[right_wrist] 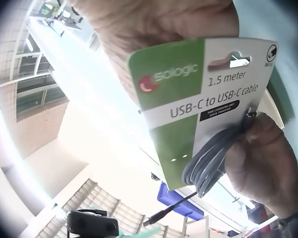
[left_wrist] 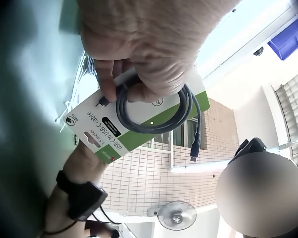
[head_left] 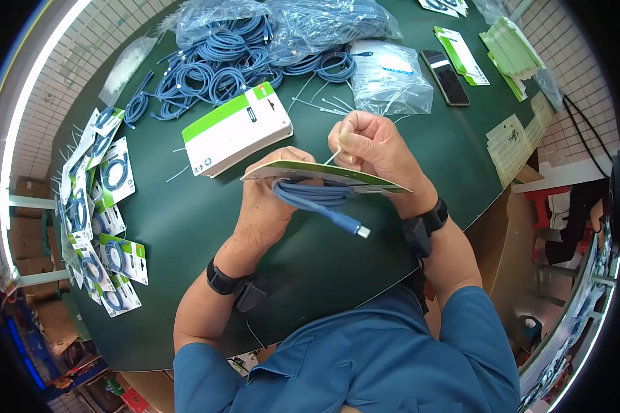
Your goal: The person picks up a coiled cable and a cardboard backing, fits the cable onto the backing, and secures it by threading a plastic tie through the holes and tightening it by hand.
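Blue shirt (head_left: 393, 344) fills six o'clock; toward twelve, the left hand (head_left: 260, 212) pinches cable (head_left: 313, 195) against card (head_left: 327, 171), apparently steadying both; the right hand (head_left: 380, 148), fingers curled, grips a tie (head_left: 335, 155).

**Coiled Cable (head_left: 313, 195) Set Against Tilted Card (right_wrist: 193, 106)**

At the centre of the head view, the green-and-white card, marked "1.5 meter," tilts nearly edge-on. The blue-grey cable loops against its printed face, one plug (head_left: 363, 232) free and pointing lower right. A thin white tie (head_left: 333, 156) slants above the card's upper edge.
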`<state>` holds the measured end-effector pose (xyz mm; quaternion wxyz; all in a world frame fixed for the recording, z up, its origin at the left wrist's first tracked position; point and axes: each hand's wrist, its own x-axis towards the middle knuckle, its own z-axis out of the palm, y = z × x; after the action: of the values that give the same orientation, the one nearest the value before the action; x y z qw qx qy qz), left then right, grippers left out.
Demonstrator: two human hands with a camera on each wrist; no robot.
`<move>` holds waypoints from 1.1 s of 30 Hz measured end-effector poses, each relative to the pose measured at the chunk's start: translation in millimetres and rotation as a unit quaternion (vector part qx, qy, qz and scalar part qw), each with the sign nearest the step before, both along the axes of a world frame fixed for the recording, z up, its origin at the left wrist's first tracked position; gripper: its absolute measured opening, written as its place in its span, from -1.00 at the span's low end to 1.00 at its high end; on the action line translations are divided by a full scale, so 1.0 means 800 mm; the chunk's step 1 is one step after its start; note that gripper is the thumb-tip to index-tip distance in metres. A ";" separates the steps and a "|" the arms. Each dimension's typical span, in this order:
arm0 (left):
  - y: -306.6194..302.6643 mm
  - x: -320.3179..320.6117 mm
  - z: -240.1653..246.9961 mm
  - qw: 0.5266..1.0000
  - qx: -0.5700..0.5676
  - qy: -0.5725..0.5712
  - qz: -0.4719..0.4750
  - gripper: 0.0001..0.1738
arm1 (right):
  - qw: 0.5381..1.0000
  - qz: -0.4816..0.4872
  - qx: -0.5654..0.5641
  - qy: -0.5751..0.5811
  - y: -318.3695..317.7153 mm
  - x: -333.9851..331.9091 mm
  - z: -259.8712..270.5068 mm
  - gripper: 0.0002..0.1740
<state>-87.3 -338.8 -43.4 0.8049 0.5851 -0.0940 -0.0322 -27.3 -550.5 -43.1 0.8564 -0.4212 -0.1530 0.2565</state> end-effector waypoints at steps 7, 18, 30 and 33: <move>0.004 0.001 -0.002 0.999 0.026 -0.015 0.039 -0.76 | 0.992 -0.039 -0.075 -0.096 -0.001 -0.006 0.016 -0.79; -0.008 -0.004 0.018 0.969 -0.136 0.123 0.165 -0.58 | 0.958 -0.217 -0.151 -0.113 0.006 -0.011 0.017 -0.64; 0.057 0.010 0.053 0.942 0.207 -0.112 0.237 -0.46 | 0.953 -0.191 -0.212 -0.098 0.005 -0.008 0.025 -0.58; 0.066 0.007 0.066 0.850 0.417 -0.211 0.243 -0.41 | 0.946 -0.170 -0.241 -0.137 0.005 -0.009 0.019 -0.60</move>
<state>-81.7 -285.8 9.1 0.4279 0.8626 -0.0944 0.2528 -34.4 -546.8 -27.7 0.7308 -0.6661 -0.1284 0.0763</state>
